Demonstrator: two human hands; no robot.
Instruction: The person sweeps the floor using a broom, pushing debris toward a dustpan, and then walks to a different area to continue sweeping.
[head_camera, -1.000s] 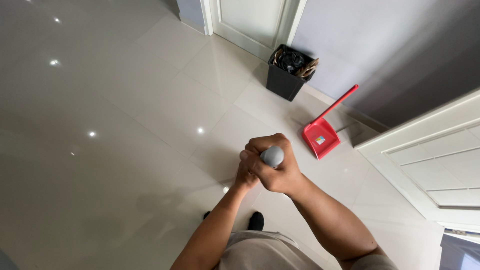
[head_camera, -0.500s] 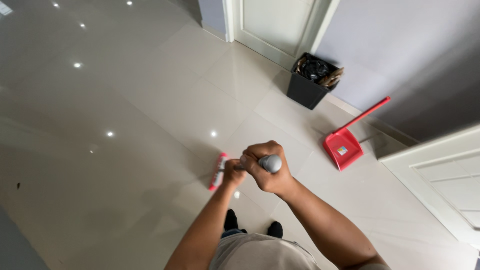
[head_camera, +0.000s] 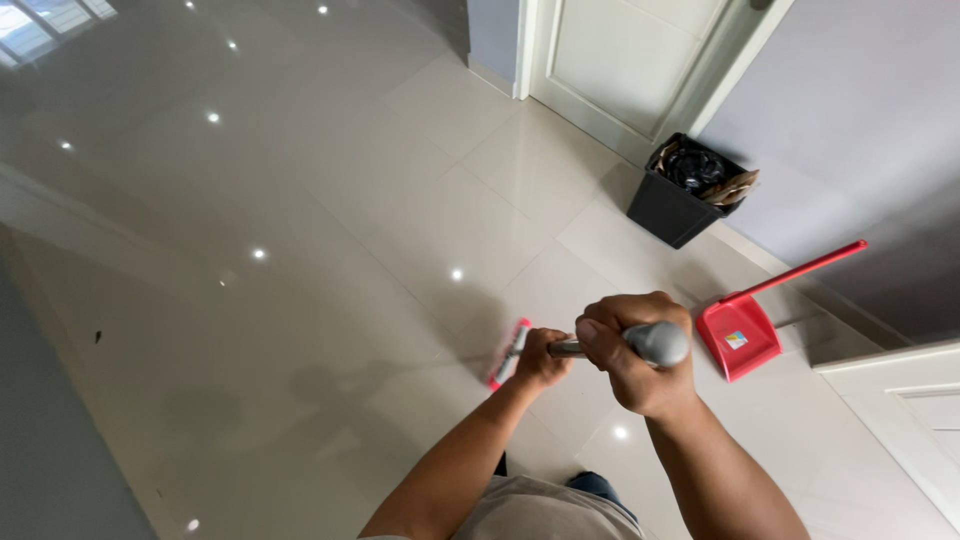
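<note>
Black bin (head_camera: 668, 207) holds dark bag, paper scraps; both hands' fingers (head_camera: 612, 335) wrap broom handle (head_camera: 655, 342).

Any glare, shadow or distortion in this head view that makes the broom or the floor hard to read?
Head view: the glossy floor carries small bright spots of reflected ceiling lights and a window glare at top left; soft shadows fall by the bin and dustpan; wide-angle bending tilts the door; the broom head stays sharp, its handle foreshortened between the left hand and right hand.
</note>
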